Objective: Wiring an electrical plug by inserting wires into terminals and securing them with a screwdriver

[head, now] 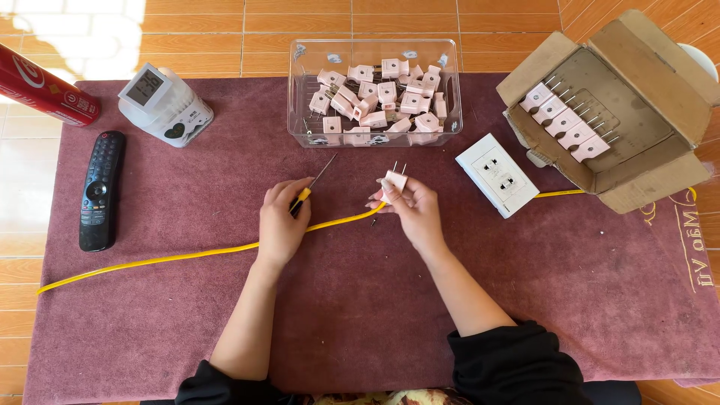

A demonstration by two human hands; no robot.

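Pale pink plug [394,181], prongs up, pinched in right hand [415,212] just above frame centre, joined to yellow cable [187,255] trailing to the left edge. Left hand [282,223] beside it, grip closed around a yellow-handled screwdriver [310,185], blade aimed up-right. Directly above, clear plastic bin [450,97] heaped with matching plugs. Right of centre, white socket block [497,175]; upper right, open cardboard box [652,180] with a row of plugs. At left on the maroon counter [360,315]: black remote [100,190], white clock [163,103].
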